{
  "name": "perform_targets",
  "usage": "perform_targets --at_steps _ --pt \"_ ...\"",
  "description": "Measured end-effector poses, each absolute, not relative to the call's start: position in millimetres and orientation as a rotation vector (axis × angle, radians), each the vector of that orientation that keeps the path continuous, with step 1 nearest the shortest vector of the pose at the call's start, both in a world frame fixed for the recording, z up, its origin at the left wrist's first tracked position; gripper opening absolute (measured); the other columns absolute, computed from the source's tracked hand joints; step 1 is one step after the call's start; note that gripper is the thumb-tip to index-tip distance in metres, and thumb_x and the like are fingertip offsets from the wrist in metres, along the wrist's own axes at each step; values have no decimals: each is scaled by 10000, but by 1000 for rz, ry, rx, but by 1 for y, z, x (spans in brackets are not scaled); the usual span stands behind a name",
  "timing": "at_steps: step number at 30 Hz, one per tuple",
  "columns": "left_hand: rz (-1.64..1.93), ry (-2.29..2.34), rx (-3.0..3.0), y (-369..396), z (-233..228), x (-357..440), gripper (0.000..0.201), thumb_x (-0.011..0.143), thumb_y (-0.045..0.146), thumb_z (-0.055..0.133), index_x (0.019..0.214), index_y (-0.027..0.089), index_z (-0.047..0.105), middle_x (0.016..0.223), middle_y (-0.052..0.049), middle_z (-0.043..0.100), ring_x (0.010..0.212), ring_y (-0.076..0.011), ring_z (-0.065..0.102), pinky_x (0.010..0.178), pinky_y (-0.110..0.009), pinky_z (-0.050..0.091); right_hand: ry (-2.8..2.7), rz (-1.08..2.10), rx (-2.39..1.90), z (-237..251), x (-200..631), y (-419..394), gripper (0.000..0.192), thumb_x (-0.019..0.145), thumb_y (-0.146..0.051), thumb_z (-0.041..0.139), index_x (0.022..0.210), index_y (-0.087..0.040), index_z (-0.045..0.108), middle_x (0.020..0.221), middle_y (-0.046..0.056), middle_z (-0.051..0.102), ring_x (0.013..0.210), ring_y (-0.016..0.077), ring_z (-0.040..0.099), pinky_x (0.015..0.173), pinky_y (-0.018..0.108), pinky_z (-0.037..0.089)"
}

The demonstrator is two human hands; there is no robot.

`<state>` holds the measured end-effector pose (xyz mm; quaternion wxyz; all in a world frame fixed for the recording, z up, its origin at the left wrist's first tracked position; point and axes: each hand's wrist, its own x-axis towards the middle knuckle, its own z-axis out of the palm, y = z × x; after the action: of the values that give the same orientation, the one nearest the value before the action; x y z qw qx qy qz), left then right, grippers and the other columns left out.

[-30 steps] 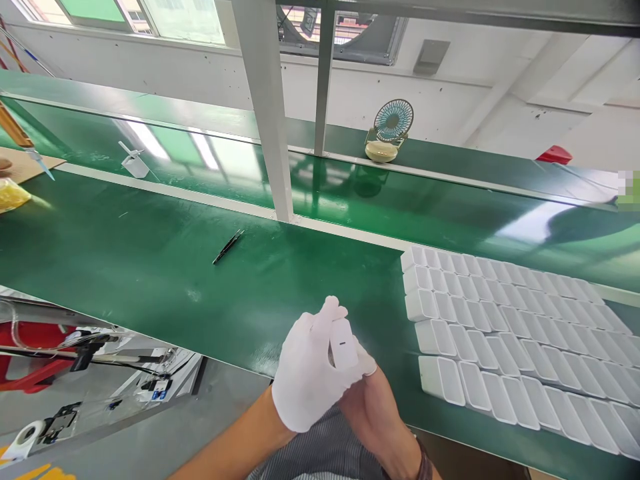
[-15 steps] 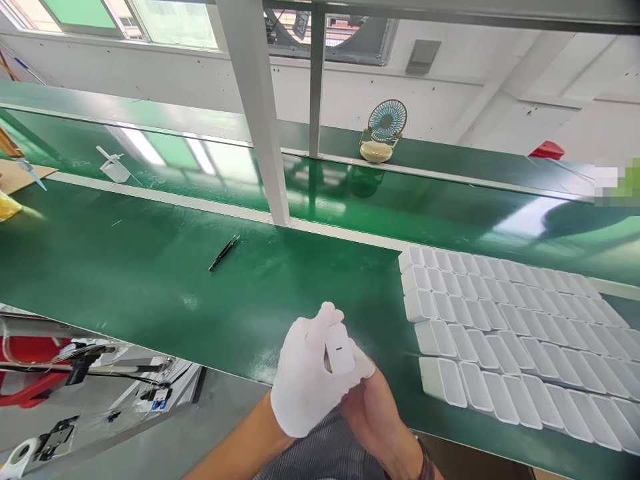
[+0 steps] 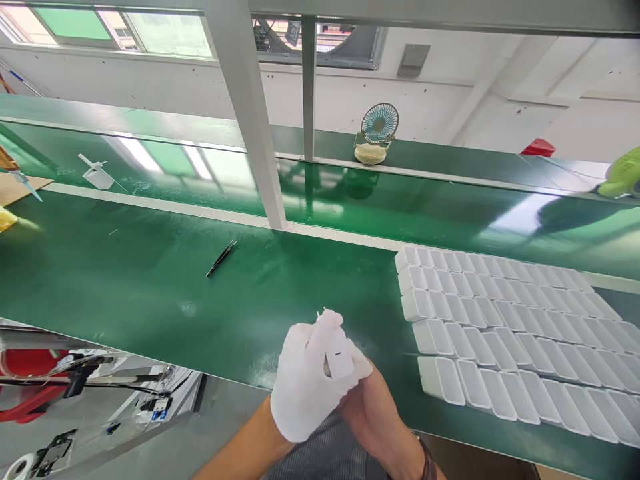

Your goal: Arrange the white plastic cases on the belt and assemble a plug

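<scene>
Close in front of me, my left hand (image 3: 300,377), in a white glove, is closed round a small white plastic case (image 3: 341,358) with a short dark slot on its end face. My right hand (image 3: 364,392) grips the same case from the right and below; white material covers its fingers, while the palm side near the wrist is bare. Most of the case is hidden by the fingers. Black tweezers (image 3: 221,259) lie on the green table (image 3: 165,293), beyond my hands to the left.
Several rows of open white plastic cases (image 3: 480,333) stand on the right. A small fan (image 3: 377,130) is on the far shelf, behind a white post (image 3: 257,120). At the far left are a glue syringe (image 3: 20,175) and yellow material (image 3: 6,219); a white piece (image 3: 97,175) lies behind the divider.
My head view has shifted slightly. My hands stay together on the white case, with a small change in how the left fingers lie at its top.
</scene>
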<state>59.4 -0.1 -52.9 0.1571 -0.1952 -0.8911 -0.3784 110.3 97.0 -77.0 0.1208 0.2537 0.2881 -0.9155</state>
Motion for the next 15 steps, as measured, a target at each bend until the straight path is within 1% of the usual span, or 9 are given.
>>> perform_targets --at_steps 2,3,4,6,7,9,11,13,15 --pt "-1083 -2561 -571 -5 -52 60 666 689 197 764 1311 263 534 974 -14 732 815 -236 661 731 -371 563 954 -2668 734 -75 109 99 339 876 -475 740 1054 -186 750 957 66 733 815 190 633 755 311 538" --pt "-1091 -2567 -566 -10 -52 60 690 699 242 790 1333 259 519 1024 -29 734 853 -250 672 743 -382 572 1067 -2667 728 -74 108 102 353 878 -494 740 1052 -187 755 975 71 737 827 193 640 761 314 544" --pt "-1108 -2588 -551 -15 -53 59 738 704 293 816 1366 254 494 1090 -47 730 916 -271 683 769 -400 583 1234 -2665 715 -74 107 106 356 875 -501 747 1051 -192 760 1000 74 741 846 197 651 777 319 554" --pt "-1182 -2700 -481 -26 -57 56 881 676 361 864 1438 252 436 1239 -81 692 1093 -318 667 858 -450 595 1761 -2583 637 -76 105 115 323 873 -454 765 1093 -219 758 1079 75 739 920 211 674 844 339 571" --pt "-1238 -2776 -440 -31 -60 53 938 655 356 877 1465 257 413 1302 -87 665 1168 -332 641 908 -474 589 2100 -2467 551 -79 104 120 310 881 -408 765 1139 -237 747 1122 75 732 972 221 680 889 356 573" --pt "-1362 -2900 -360 -38 -63 46 986 633 290 864 1496 272 388 1373 -78 624 1232 -331 605 992 -511 563 2781 -2086 275 -89 102 129 328 920 -307 719 1244 -259 704 1182 84 712 1066 242 673 963 401 568" --pt "-1490 -2948 -317 -40 -65 41 1000 635 239 826 1521 278 365 1421 -69 591 1226 -309 602 1042 -521 539 3284 -1623 -41 -100 102 134 371 955 -222 658 1326 -235 648 1161 110 707 1084 261 665 950 434 583" --pt "-1586 -2943 -323 -38 -64 37 999 644 222 805 1536 272 358 1435 -70 583 1186 -287 619 1054 -506 536 3538 -1270 -251 -112 102 135 414 968 -183 627 1380 -175 591 1106 140 706 1054 280 664 885 449 611" --pt "-1631 -2929 -328 -36 -62 35 933 675 224 792 1521 275 402 1412 -64 604 1158 -268 636 1037 -472 553 3610 -1044 -333 -119 104 134 445 970 -160 609 1410 -127 548 1095 162 697 1040 292 657 838 450 628"
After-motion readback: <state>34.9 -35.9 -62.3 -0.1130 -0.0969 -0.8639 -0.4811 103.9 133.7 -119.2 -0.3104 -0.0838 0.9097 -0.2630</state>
